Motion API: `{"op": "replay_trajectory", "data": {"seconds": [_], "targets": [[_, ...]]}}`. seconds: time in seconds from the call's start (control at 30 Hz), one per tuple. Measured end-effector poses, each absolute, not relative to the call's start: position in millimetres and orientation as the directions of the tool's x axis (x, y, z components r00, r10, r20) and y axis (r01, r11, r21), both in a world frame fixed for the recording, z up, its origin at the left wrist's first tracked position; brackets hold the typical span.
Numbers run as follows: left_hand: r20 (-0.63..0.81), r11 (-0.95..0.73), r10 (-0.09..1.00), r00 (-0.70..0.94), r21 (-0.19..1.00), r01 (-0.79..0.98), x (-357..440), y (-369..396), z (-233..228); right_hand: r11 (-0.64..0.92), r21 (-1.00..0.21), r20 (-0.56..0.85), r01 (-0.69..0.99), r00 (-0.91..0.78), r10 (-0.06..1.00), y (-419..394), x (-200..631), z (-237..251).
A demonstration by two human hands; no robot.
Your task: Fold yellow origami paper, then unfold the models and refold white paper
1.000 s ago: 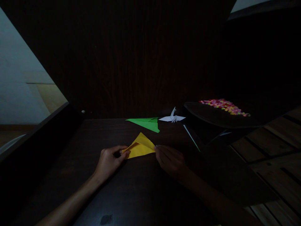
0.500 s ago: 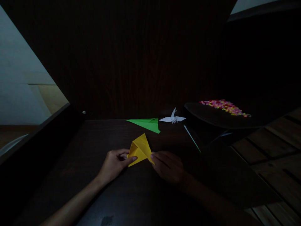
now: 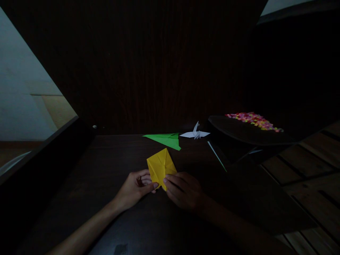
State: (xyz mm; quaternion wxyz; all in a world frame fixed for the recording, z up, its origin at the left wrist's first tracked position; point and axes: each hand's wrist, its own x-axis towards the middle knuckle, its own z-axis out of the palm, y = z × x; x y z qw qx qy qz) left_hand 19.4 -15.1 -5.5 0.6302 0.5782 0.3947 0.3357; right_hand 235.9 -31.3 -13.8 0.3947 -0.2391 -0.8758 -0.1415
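Note:
A folded piece of yellow paper [image 3: 160, 165] is held between my two hands above the dark table, its creases running down toward the near corner. My left hand [image 3: 138, 186] pinches its lower left edge, thumb on top and fingers underneath. On the lower right, my right hand [image 3: 183, 189] grips the paper near the bottom corner with thumb and fingers. Just beyond lies a green paper plane [image 3: 166, 140], pointing left. To the right of that plane rests a white paper crane [image 3: 196, 134] with wings spread.
A thin pale strip [image 3: 217, 156] lies to the right on the dark tabletop [image 3: 111, 152]. Farther right, a dark curved surface [image 3: 225, 129] carries many small pink and yellow pieces [image 3: 256, 120]. A dark panel rises behind; a raised edge [image 3: 39, 152] bounds the left.
The yellow paper has turned and now looks flatter and squarer, its open fold no longer showing. My right hand has shifted left, closer to my left hand, at the paper's lower corner.

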Motion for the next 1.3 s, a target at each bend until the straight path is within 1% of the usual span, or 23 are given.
{"op": "replay_trajectory", "data": {"seconds": [0.27, 0.43, 0.5, 0.6, 0.73, 0.9, 1.0, 1.07, 1.1, 1.17, 1.23, 1.3], "targets": [[-0.111, 0.181, 0.857, 0.504, 0.979, -0.092, 21.0, -16.7, -5.2, 0.844, 0.069, 0.712, 0.533, -0.619, 0.333, -29.6, 229.5, -20.2], [-0.092, 0.234, 0.839, 0.537, 0.951, -0.204, 18.3, -17.2, -4.8, 0.839, 0.061, 0.676, 0.541, -0.64, 0.364, -29.3, 226.5, -20.8], [-0.085, 0.239, 0.839, 0.538, 0.945, -0.224, 18.0, -17.2, -3.2, 0.839, 0.049, 0.663, 0.542, -0.646, 0.379, -29.7, 225.7, -20.6], [-0.118, 0.236, 0.86, 0.497, 0.954, -0.183, 19.0, -16.6, -0.8, 0.841, 0.021, 0.643, 0.54, -0.652, 0.403, -30.2, 225.5, -20.7], [-0.157, 0.232, 0.889, 0.431, 0.964, -0.127, 20.5, -15.5, -1.4, 0.861, -0.002, 0.626, 0.509, -0.671, 0.398, -29.8, 226.8, -19.9], [-0.17, 0.221, 0.909, 0.382, 0.971, -0.095, 18.9, -14.1, -3.9, 0.882, -0.034, 0.684, 0.47, -0.632, 0.363, -28.3, 231.6, -14.9], [-0.163, 0.202, 0.917, 0.363, 0.977, -0.072, 17.6, -13.6, -2.7, 0.844, -0.059, 0.737, 0.533, -0.547, 0.397, -27.0, 237.2, -10.9], [-0.172, 0.204, 0.924, 0.34, 0.977, -0.06, 17.3, -13.6, -1.1, 0.787, -0.127, 0.771, 0.603, -0.439, 0.461, -25.0, 241.3, -9.3], [-0.181, 0.211, 0.927, 0.328, 0.976, -0.059, 17.3, -13.6, -0.4, 0.756, -0.183, 0.782, 0.629, -0.373, 0.5, -23.4, 243.1, -9.2], [-0.198, 0.229, 0.929, 0.314, 0.971, -0.065, 17.4, -13.9, 0.8, 0.69, -0.343, 0.766, 0.637, -0.236, 0.598, -19.0, 246.0, -10.4], [-0.211, 0.243, 0.928, 0.308, 0.967, -0.071, 17.8, -14.3, 1.4, 0.604, -0.561, 0.669, 0.566, -0.119, 0.734, -13.7, 247.4, -13.7], [-0.221, 0.259, 0.922, 0.317, 0.963, -0.081, 18.2, -14.8, 1.9, 0.451, -0.791, 0.469, 0.413, -0.063, 0.881, -8.8, 247.3, -17.9]]}}
